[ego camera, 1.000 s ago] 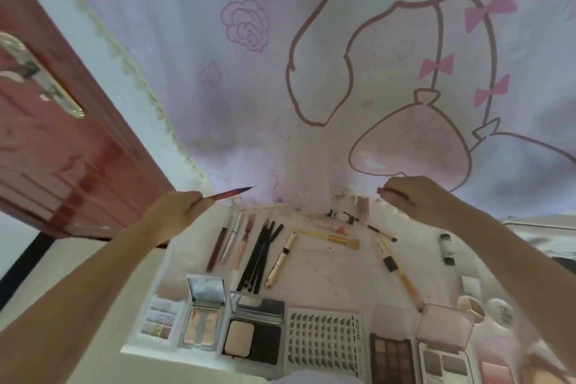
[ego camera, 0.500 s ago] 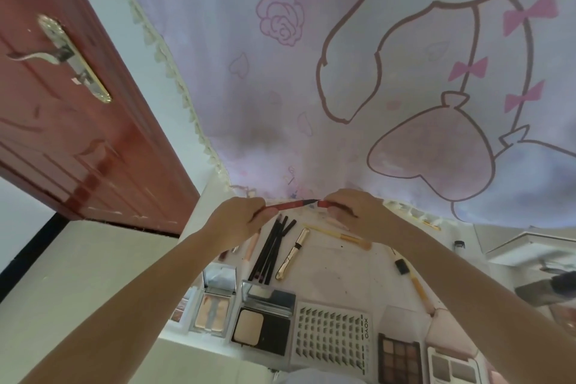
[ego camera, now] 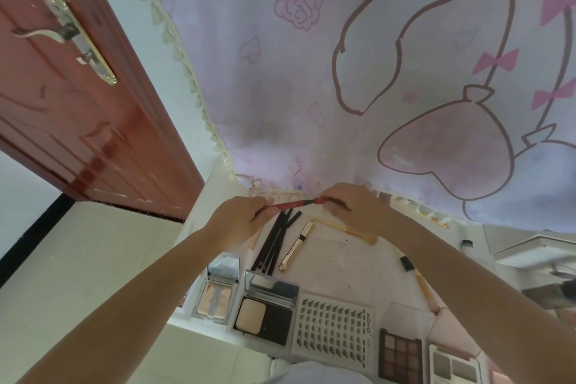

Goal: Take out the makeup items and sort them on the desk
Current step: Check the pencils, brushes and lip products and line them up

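Note:
My left hand (ego camera: 241,217) grips the back end of a thin red makeup pencil (ego camera: 291,204), held level above the far side of the white desk (ego camera: 339,262). My right hand (ego camera: 349,203) pinches a red cap at the pencil's dark tip; the cap is mostly hidden by my fingers. Below the hands lie several black pencils (ego camera: 274,241), a gold mascara tube (ego camera: 296,245) and a yellow-handled brush (ego camera: 343,227). Along the near edge sit open compacts (ego camera: 215,290), a powder compact (ego camera: 265,309), a false-lash tray (ego camera: 333,324) and eyeshadow palettes (ego camera: 400,355).
A pink cartoon-print curtain (ego camera: 374,87) hangs behind the desk, its fringe touching the far edge. A red-brown door (ego camera: 71,97) with a metal handle stands at the left. A black-tipped brush (ego camera: 414,277) lies at the right of the desk.
My hands have come together: the right hand brought the cap to the tip of the pencil that the left hand held alone before. The view has shifted left.

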Demonstrator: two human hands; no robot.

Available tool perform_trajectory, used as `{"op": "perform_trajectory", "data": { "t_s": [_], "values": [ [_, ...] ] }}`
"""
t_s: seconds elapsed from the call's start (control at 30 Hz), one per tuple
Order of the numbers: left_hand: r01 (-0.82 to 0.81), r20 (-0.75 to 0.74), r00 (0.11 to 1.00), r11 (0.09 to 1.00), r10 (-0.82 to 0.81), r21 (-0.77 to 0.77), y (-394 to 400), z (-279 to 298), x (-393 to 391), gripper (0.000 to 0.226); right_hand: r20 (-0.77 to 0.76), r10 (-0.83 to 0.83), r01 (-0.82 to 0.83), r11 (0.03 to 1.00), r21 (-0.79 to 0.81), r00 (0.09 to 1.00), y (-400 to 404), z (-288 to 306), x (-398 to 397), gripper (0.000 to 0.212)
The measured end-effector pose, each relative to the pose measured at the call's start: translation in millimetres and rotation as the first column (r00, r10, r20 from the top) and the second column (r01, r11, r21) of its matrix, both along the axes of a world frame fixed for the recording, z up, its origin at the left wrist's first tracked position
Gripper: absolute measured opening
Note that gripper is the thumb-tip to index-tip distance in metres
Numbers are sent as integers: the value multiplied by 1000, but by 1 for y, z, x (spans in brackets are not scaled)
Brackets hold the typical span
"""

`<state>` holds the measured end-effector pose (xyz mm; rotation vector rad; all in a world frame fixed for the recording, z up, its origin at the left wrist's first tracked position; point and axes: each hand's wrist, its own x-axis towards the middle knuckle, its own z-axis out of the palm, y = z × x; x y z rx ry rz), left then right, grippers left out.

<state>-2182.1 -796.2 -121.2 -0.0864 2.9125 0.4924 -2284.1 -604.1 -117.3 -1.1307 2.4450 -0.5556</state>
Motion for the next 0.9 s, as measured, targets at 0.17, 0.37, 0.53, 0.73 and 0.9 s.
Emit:
{"op": "perform_trajectory", "data": {
  "t_s": [0.17, 0.37, 0.53, 0.73, 0.9],
  "values": [
    [-34, 167, 986, 993, 14, 114, 4, -32, -2, 26, 13, 78, -79, 992, 103, 997, -15, -22, -16, 26],
    [-110, 451, 889, 993, 79, 42, 12, -77, -7, 28, -80, 264, -225, 920, 322, 961, -43, -71, -34, 29],
    [-170, 520, 836, 984, 174, -56, 26, -105, -17, 23, -105, 319, -248, 872, 421, 942, -65, -112, -42, 28],
    [-211, 507, 831, 973, 230, -95, 23, -120, -22, 23, -59, 335, -283, 867, 410, 940, -74, -139, -51, 31],
    [-166, 518, 834, 982, 190, -93, 28, -120, -23, 32, -29, 239, -217, 919, 329, 971, -66, -131, -57, 32]
  ]
}}
